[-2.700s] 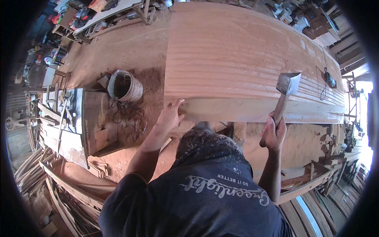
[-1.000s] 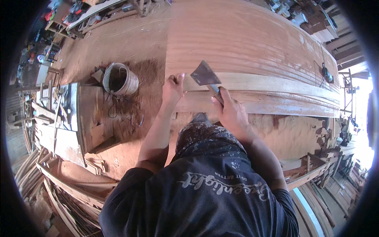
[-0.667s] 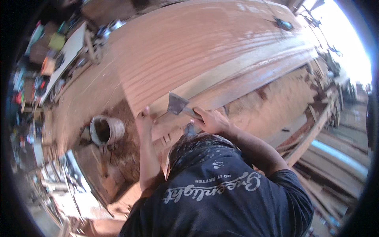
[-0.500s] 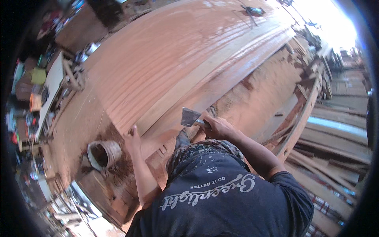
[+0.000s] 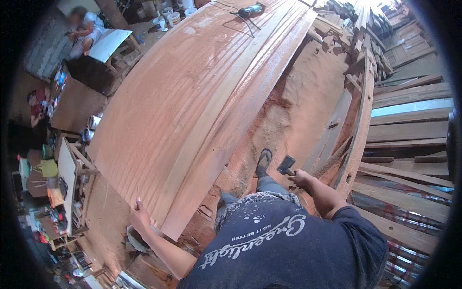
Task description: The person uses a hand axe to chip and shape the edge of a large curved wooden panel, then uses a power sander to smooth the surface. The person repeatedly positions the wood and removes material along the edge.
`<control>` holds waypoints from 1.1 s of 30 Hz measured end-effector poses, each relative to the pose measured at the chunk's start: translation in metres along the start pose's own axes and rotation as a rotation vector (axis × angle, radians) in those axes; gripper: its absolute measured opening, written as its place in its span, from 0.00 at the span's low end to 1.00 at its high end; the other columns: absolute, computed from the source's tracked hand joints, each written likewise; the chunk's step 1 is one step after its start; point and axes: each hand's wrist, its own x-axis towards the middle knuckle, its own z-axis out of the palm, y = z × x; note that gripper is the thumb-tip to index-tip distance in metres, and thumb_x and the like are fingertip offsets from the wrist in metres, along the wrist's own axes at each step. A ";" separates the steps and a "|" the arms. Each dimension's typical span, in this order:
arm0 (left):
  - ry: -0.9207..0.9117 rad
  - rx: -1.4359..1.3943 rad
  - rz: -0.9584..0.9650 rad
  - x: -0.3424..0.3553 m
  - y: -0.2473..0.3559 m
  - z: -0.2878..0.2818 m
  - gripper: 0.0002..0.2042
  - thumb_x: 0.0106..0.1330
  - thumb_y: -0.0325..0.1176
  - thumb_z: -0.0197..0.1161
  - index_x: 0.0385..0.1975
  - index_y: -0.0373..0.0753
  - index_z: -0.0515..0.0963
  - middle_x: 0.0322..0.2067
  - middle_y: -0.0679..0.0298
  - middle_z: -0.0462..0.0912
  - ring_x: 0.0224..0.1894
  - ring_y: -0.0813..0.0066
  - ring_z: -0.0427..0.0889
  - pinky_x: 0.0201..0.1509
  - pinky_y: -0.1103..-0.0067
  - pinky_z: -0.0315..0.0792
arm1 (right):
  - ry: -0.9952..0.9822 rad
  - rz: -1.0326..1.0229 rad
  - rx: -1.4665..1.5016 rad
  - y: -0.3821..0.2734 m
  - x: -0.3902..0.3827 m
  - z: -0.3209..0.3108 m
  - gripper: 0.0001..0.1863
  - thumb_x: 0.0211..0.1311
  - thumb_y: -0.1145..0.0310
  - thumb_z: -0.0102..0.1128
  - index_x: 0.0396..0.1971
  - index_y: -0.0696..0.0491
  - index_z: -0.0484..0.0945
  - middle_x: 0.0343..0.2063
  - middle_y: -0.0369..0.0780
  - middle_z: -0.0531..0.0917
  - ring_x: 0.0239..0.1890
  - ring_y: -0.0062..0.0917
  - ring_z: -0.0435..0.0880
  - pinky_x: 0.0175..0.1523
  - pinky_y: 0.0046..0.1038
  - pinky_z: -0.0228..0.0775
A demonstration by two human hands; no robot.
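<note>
A large reddish-brown wooden panel stretches away from me, with a paler strip along its right part. My left hand is at its near end, thumb up and fingers curled at the edge, seemingly gripping it; part of the fingers is hidden. In my right hand, held out to the right of the panel over the dusty ground, is a putty knife with a wide dark blade, its handle in my closed fingers. The blade touches nothing.
A green power tool with a cord lies on the panel's far end. To the right runs a wooden beam beside stacked planks. A bucket stands below my left hand. Two people are at the far left, near small tables.
My right hand has swung out to the right with the putty knife, away from my body. The view has shifted, and my left hand now meets the panel's near edge.
</note>
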 end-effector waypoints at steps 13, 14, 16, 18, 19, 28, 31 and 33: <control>-0.111 -0.220 0.447 -0.087 0.368 0.087 0.18 0.74 0.43 0.68 0.30 0.32 0.77 0.26 0.49 0.83 0.29 0.53 0.82 0.38 0.61 0.75 | -0.244 -0.429 -0.963 0.144 0.142 -0.091 0.26 0.75 0.56 0.60 0.70 0.44 0.78 0.78 0.38 0.69 0.71 0.29 0.79 0.68 0.35 0.77; -0.176 -0.206 0.415 -0.097 0.392 0.087 0.19 0.74 0.43 0.68 0.30 0.33 0.77 0.25 0.49 0.83 0.28 0.53 0.82 0.37 0.61 0.75 | -0.383 -0.617 -1.482 0.136 0.134 -0.105 0.24 0.75 0.58 0.61 0.67 0.45 0.80 0.76 0.39 0.71 0.69 0.29 0.81 0.67 0.36 0.78; -0.218 -0.162 0.496 -0.107 0.447 0.084 0.19 0.73 0.44 0.69 0.29 0.33 0.77 0.24 0.50 0.83 0.27 0.54 0.81 0.37 0.61 0.75 | -0.385 -0.034 -0.375 0.105 0.100 -0.140 0.22 0.76 0.56 0.63 0.62 0.51 0.81 0.57 0.47 0.85 0.51 0.34 0.87 0.51 0.41 0.80; -0.242 -0.169 0.556 -0.115 0.486 0.085 0.19 0.73 0.45 0.70 0.29 0.33 0.78 0.23 0.50 0.83 0.27 0.54 0.82 0.37 0.61 0.75 | -0.254 0.285 0.408 0.118 0.102 -0.155 0.24 0.76 0.53 0.65 0.61 0.55 0.81 0.45 0.48 0.88 0.42 0.35 0.86 0.43 0.43 0.76; -0.248 -0.204 0.579 -0.120 0.503 0.090 0.19 0.72 0.45 0.70 0.29 0.33 0.78 0.24 0.50 0.83 0.28 0.53 0.82 0.37 0.61 0.76 | -0.247 0.278 0.436 0.133 0.113 -0.156 0.26 0.76 0.52 0.65 0.60 0.57 0.81 0.42 0.48 0.88 0.39 0.35 0.85 0.40 0.44 0.74; -0.236 -0.221 0.802 -0.124 0.620 0.151 0.17 0.69 0.46 0.73 0.41 0.37 0.84 0.44 0.48 0.87 0.50 0.47 0.86 0.56 0.59 0.79 | -0.225 0.225 0.539 0.139 0.138 -0.177 0.36 0.74 0.49 0.66 0.68 0.64 0.75 0.65 0.52 0.81 0.67 0.38 0.80 0.66 0.44 0.74; -0.219 -0.196 0.837 -0.115 0.658 0.174 0.18 0.68 0.47 0.74 0.44 0.38 0.84 0.50 0.48 0.86 0.56 0.46 0.84 0.62 0.58 0.77 | -0.052 -0.338 0.663 0.114 0.030 -0.215 0.35 0.74 0.48 0.66 0.64 0.64 0.78 0.60 0.52 0.84 0.63 0.38 0.82 0.64 0.43 0.75; -0.218 -0.181 0.845 -0.108 0.684 0.190 0.19 0.67 0.48 0.75 0.46 0.39 0.84 0.52 0.49 0.85 0.58 0.46 0.83 0.65 0.58 0.76 | 0.067 -0.635 0.710 0.092 -0.031 -0.248 0.34 0.73 0.47 0.66 0.61 0.65 0.80 0.57 0.52 0.86 0.60 0.38 0.84 0.63 0.43 0.76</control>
